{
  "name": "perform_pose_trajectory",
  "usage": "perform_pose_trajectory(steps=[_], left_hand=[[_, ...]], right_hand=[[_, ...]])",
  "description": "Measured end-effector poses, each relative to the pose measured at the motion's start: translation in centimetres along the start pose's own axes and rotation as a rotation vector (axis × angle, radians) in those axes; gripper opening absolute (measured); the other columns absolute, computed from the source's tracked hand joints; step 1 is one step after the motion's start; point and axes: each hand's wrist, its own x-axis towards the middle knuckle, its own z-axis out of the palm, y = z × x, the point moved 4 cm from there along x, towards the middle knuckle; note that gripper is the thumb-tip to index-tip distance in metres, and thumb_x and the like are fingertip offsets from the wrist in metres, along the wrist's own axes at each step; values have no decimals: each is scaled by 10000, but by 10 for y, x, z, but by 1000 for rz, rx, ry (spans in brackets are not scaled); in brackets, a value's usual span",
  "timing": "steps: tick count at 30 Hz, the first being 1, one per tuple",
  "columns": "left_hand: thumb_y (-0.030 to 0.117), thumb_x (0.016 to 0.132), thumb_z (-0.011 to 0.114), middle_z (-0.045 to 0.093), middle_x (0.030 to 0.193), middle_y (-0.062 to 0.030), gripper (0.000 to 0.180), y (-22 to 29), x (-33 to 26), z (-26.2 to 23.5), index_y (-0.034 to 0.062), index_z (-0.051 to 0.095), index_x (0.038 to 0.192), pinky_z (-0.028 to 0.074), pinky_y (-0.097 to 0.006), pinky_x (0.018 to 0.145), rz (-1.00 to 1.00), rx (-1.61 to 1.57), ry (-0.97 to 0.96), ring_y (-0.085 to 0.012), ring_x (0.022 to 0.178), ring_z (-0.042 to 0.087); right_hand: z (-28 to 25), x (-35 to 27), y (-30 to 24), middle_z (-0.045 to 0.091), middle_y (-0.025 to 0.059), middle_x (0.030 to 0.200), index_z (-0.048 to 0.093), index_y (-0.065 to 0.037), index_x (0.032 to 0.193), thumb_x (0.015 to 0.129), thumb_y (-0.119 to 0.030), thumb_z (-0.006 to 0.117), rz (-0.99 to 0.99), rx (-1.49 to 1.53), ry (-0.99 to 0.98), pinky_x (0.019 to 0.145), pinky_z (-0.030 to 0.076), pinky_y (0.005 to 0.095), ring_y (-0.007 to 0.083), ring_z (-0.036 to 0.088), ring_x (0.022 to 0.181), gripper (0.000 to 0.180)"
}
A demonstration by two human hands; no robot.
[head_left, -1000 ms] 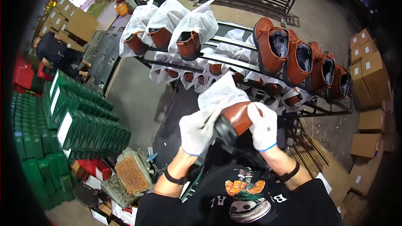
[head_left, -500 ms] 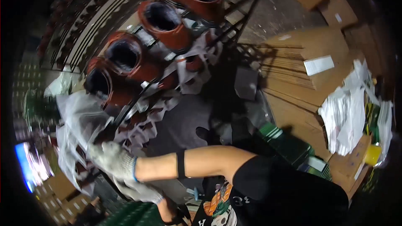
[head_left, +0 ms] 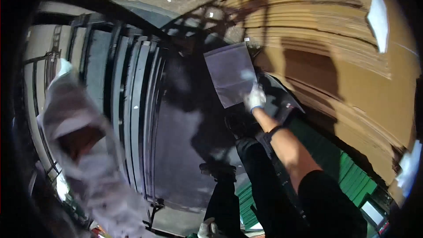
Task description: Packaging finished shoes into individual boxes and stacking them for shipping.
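My right hand, in a white knitted glove, reaches forward and touches or hovers by the right edge of a pale, square-cornered sheet. A light-blue smear shows at its closed fingertips; motion blur hides what it is. At the lower edge, my left hand, also white-gloved, shows only in part with curled fingers; what they hold, if anything, is hidden. On the left hangs a whitish, see-through wrap, blurred and loosely folded. Through a gap in it shows something red-brown.
A rack of upright dark slats stands at left. Stacked flat cardboard fills the right side, with a white paper on it. Green ribbed crates are at lower right. Grey flooring lies by my legs.
My view has swung; the row of red-brown hollow vessels has left it. My right arm, earlier stretched left to the white wrap, now reaches forward to the pale sheet.
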Motion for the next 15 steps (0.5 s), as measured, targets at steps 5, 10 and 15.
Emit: perform_pose_trajectory(steps=[5,10,15], left_hand=[[257,1165,536,722,1276,-218,396,44,183,79,-54,645,1383,609,-398,849,515,841,9,-255,1034,727],[100,1034,689,732,1026,-214,164,130,230,201,10,743,1160,581,-450,775,935,951,-78,-380,868,732],[205,898,859,531,1589,-270,821,314,141,254,39,470,1601,501,-529,1154,1401,902,-71,-512,1440,534]], right_hand=[[48,230,-5,696,226,1435,626,-82,1507,945,-545,715,214,-252,161,1132,531,490,401,662,1335,733],[28,262,22,753,240,1213,725,-56,1197,930,-387,718,19,49,106,990,571,505,432,726,1128,426],[-137,11,-110,668,241,930,668,15,1052,944,-102,674,-622,548,-83,788,533,496,467,663,877,159]])
